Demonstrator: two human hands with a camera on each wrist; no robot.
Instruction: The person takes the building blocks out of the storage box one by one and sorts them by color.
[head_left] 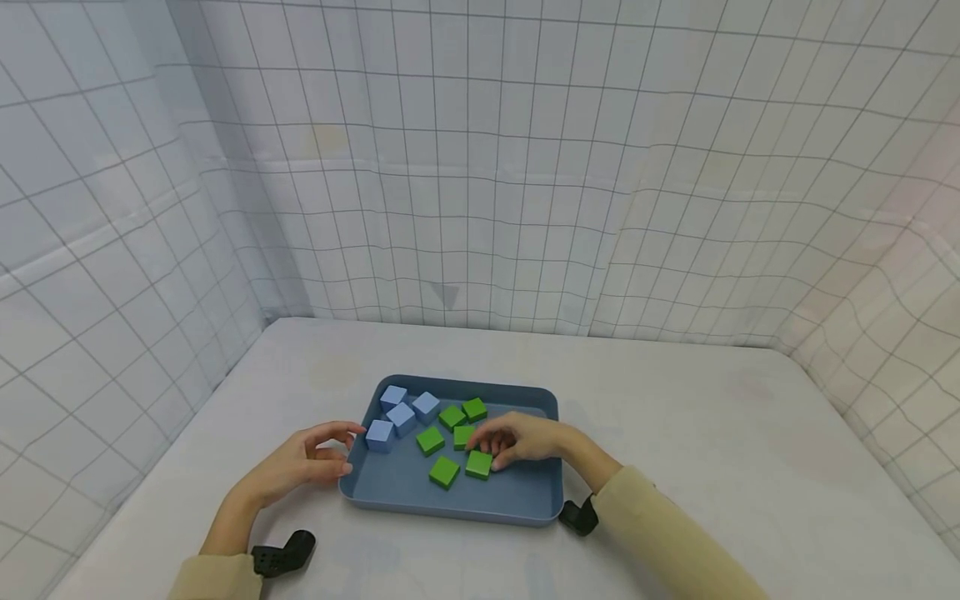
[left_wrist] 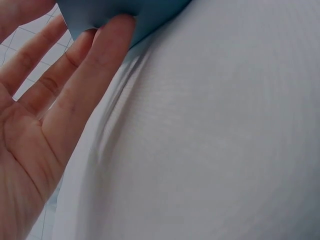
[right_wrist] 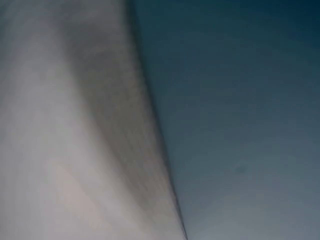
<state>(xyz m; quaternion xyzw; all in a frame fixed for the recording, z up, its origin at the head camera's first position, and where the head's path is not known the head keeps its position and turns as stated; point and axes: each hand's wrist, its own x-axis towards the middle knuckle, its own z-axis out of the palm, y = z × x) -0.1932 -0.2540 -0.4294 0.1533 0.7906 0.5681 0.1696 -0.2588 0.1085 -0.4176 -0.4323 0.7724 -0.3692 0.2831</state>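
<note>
A blue-grey tray [head_left: 510, 504] lies on the table with light-blue blocks and green blocks in it. My right hand [head_left: 528, 437] reaches in over its right side and pinches a green block [head_left: 478, 464], thumb at the block's right edge and fingertips at its far side. Right behind sits another green block [head_left: 463, 438], partly covered by the fingers. Outside the left wall, my left hand [head_left: 303, 458] touches the tray with fairly straight fingertips. In the left wrist view those fingers [left_wrist: 82, 85] press against the tray's outer side [left_wrist: 155, 15]. The right wrist view hides the right hand.
Several light-blue blocks [head_left: 401, 419] cluster at the tray's far left. More green blocks [head_left: 431, 441] lie loosely about its middle. The white-covered table [head_left: 675, 433] extends around the tray. Gridded white curtains [head_left: 525, 167] stand behind and at both sides.
</note>
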